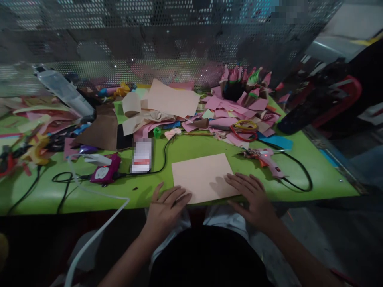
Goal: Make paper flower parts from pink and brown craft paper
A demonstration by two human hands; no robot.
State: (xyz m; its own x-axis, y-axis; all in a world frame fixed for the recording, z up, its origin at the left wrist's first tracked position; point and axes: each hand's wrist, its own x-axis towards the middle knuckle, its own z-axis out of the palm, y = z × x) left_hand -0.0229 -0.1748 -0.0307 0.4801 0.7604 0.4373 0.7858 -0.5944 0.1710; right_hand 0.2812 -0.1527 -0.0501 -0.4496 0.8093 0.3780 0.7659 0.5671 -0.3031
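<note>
A pale peach sheet of paper point(203, 175) lies on the green tabletop near its front edge. On the sheet's lower left corner rests my left hand point(169, 205), fingers stretched out. My right hand point(249, 195) touches the right edge of the sheet with its fingers extended and the thumb apart. To the right of the paper a pink hot glue gun point(269, 159) lies on its side, its cord curling away. Red-handled scissors point(245, 135) sit behind it among paper scraps.
A phone point(142, 156) and a magenta power adapter point(106, 169) with cables are on the left. Paper scraps point(173, 99) pile along the back, below a perforated metal panel point(149, 44). Pink and green paper cones point(245, 81) stand at the back right, beside a dark bottle point(299, 107).
</note>
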